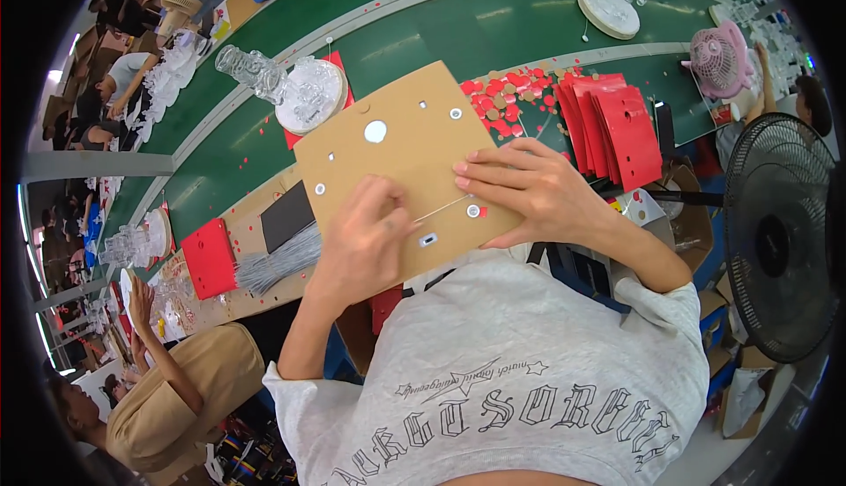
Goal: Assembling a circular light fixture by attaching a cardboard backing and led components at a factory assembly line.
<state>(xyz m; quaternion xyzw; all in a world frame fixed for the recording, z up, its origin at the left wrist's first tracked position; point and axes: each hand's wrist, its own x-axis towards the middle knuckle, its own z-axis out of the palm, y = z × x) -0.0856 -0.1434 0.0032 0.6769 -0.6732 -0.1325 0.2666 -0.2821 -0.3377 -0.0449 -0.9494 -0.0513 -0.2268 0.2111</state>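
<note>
Tan cardboard panel (410, 155) was in front of your torso, holes (375, 132) already cut. Your right hand (542, 193) gripped its right edge; your curled left hand (363, 239) apparently pinched a thin pale strand (443, 209). Strand work looked unfinished; fastening unclear.

Perched on the worker's head, the fisheye looks steeply down, close over the left hand (363, 237), right hand (539, 188) and grey shirt (511, 327), its curved view stretching forward across the green tabletop (401, 67).
</note>
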